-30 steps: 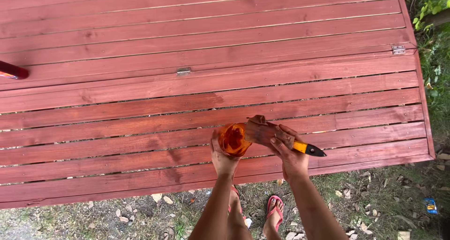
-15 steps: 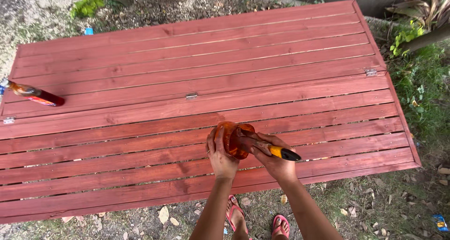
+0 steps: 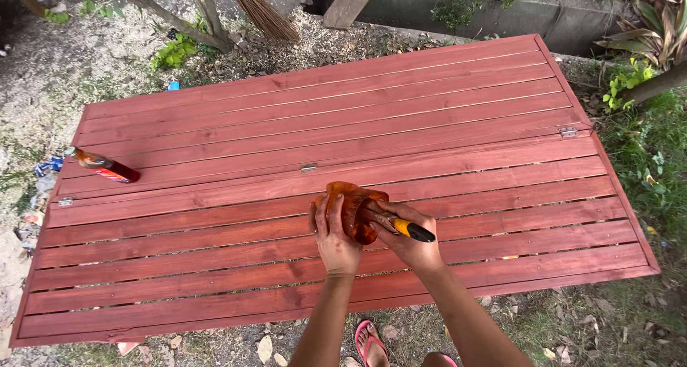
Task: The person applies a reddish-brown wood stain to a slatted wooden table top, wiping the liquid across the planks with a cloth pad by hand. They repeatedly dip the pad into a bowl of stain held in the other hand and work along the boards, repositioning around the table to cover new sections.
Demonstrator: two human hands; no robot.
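Note:
My left hand grips an orange, stain-smeared plastic cup tilted on its side above the red-brown slatted wooden panel. In my right hand is a paintbrush with a yellow and black handle; its bristle end is pushed into the cup's mouth and hidden inside. Both hands hover over the near middle of the panel. My feet in pink sandals show below the panel's near edge.
A bottle of dark red liquid lies on the panel's left side. Small metal hinges join two panel halves. A broom, tree stems, plants, a concrete ledge and gravel surround the panel; litter lies at left.
The view has tilted up, showing the whole panel and the ground beyond. My hands keep the cup and brush together, now nearer the panel's middle; the brush handle points right.

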